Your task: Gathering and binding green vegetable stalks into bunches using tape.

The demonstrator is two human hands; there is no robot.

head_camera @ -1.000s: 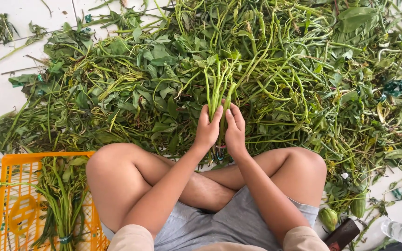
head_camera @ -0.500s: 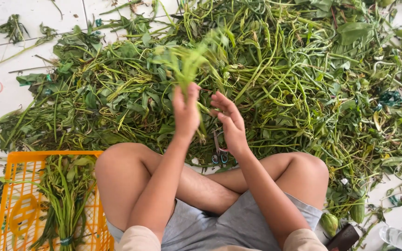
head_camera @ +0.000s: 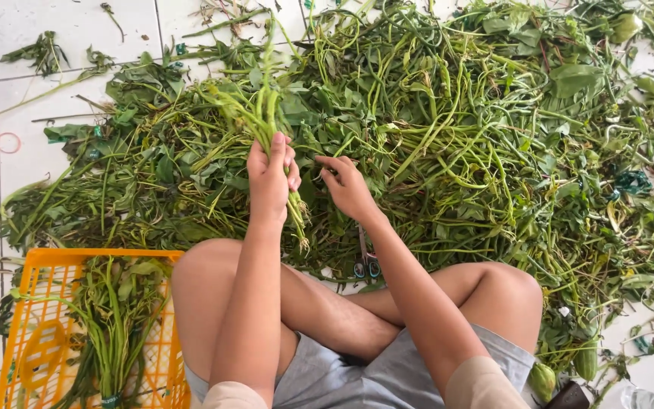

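Since half a second ago, the left hand (head_camera: 269, 180) has lifted its clenched stem bunch (head_camera: 263, 113) upright, probably evening the ends; the right hand (head_camera: 348, 189) hovers open, empty, beside.

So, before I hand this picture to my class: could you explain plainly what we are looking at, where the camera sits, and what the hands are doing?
The camera is worn on a person's head and looks straight down, so you see their own arms and crossed legs from above. No machine is involved, only two bare hands. The person sits on a white tiled floor facing a big pile of green stems and leaves. The left hand grips a small bunch of stems, holding it upright. The right hand is beside it, open, fingers near the bunch without clearly gripping it. An orange plastic crate stands by the left knee with a tied bundle of greens inside. Scissors lie on the floor between the legs and the pile.
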